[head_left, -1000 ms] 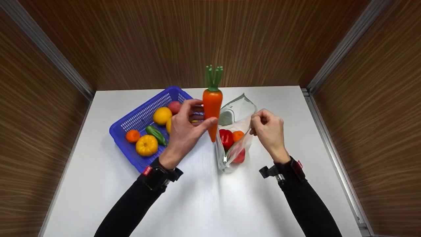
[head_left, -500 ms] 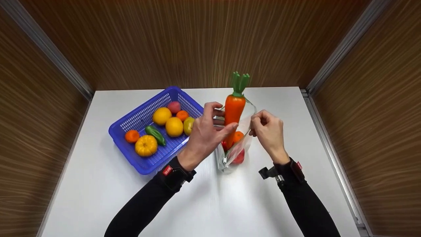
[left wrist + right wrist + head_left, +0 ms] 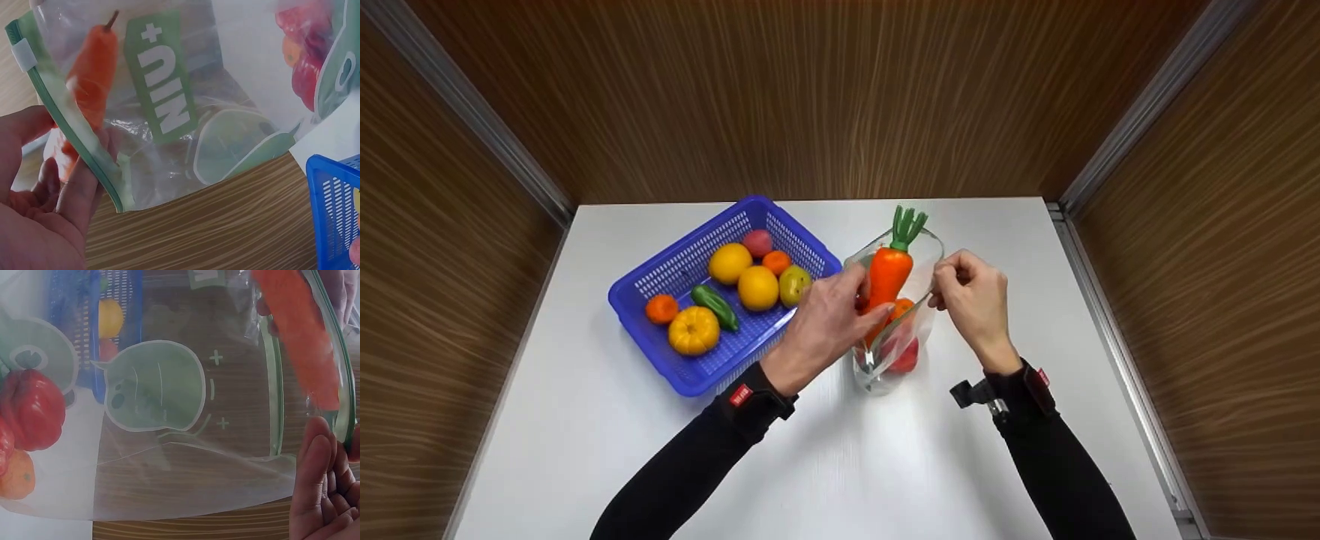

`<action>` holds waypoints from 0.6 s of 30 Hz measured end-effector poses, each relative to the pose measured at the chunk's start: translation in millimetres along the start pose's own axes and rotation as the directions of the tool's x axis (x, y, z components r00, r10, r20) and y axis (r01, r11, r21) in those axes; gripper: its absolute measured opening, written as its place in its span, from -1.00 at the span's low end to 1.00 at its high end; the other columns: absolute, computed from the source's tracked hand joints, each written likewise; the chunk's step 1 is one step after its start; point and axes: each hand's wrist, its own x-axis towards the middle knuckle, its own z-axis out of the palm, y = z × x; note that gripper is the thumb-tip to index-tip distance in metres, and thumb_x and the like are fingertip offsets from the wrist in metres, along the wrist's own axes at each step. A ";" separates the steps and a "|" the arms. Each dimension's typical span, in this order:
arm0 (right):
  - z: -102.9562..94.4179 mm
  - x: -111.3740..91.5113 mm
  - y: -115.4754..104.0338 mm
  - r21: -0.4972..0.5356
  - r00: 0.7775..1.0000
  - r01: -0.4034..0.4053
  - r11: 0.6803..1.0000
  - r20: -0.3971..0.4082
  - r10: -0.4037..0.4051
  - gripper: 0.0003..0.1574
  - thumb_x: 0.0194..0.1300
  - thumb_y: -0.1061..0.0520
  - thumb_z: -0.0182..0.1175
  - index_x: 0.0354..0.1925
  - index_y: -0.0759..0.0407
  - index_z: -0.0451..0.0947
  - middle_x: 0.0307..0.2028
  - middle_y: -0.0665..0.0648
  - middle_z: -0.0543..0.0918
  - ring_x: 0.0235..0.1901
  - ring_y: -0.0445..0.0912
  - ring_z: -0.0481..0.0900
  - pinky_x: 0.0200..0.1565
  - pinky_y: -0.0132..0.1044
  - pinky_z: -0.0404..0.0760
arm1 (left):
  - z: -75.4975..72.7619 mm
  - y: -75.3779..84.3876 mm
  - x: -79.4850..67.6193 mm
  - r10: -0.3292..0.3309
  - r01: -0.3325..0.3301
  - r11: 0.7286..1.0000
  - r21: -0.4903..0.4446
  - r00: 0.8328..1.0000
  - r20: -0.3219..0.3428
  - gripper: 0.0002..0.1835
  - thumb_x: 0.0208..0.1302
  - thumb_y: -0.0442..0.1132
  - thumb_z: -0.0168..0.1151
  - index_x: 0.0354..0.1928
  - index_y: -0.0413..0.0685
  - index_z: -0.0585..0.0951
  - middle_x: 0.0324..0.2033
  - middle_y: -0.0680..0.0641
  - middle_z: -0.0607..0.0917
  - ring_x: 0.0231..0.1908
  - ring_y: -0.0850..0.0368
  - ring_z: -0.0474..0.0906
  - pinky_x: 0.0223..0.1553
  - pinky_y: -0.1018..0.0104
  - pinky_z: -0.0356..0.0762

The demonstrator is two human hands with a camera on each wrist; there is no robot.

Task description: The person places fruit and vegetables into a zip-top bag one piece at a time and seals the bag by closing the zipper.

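A toy carrot with green stalks leans in the mouth of a clear zip bag. My left hand holds the carrot between thumb and fingers. Through the plastic, its narrow tip shows inside the bag. My right hand pinches the bag's right edge, and the mouth gapes. Lower in the bag lie a red bell pepper and a small orange fruit. A white slider sits on the green zip strip. The left fingertips are partly hidden behind the carrot.
Left of the bag stands a blue basket. It holds a yellow pumpkin, a green pepper-like vegetable, a yellow-green fruit and several orange, yellow and red fruits. Wood-patterned walls enclose the white table.
My left hand has carried the carrot rightward from beside the bag, then lowered it tip first into the mouth. The right hand keeps its place on the bag's edge.
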 end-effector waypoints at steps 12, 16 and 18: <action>-0.9 -1.0 1.3 -0.038 1.000 -0.008 0.999 -0.014 0.008 -0.78 0.31 0.47 0.04 -0.45 0.50 0.56 -0.69 0.06 0.53 -0.75 -0.24 0.55 -0.62 -0.45 0.58 | -7.0 -14.6 -5.6 0.067 -0.068 0.998 -0.004 0.989 -0.133 -0.78 0.33 -0.22 0.44 -0.28 -0.16 0.57 -0.41 -0.10 0.72 -0.36 0.04 0.74 -0.27 0.30 0.73; -0.3 -1.8 1.5 -0.036 1.000 -0.005 0.999 -0.017 0.005 -0.79 0.31 0.47 0.05 -0.45 0.49 0.56 -0.68 0.06 0.52 -0.75 -0.24 0.55 -0.62 -0.44 0.58 | -11.8 -21.6 -8.0 0.046 -0.054 0.998 -0.042 0.984 -0.172 -0.81 0.36 -0.23 0.41 -0.16 -0.18 0.62 -0.23 -0.12 0.75 -0.20 0.03 0.75 -0.08 0.26 0.72; 0.2 -2.0 1.7 -0.034 1.000 -0.005 0.999 -0.016 0.004 -0.78 0.31 0.47 0.05 -0.45 0.48 0.56 -0.67 0.06 0.52 -0.74 -0.23 0.55 -0.62 -0.44 0.58 | -14.8 -25.3 -8.8 0.042 -0.052 0.998 -0.047 0.981 -0.190 -0.78 0.38 -0.21 0.39 -0.09 -0.18 0.62 -0.15 -0.14 0.73 -0.16 0.01 0.71 -0.03 0.25 0.71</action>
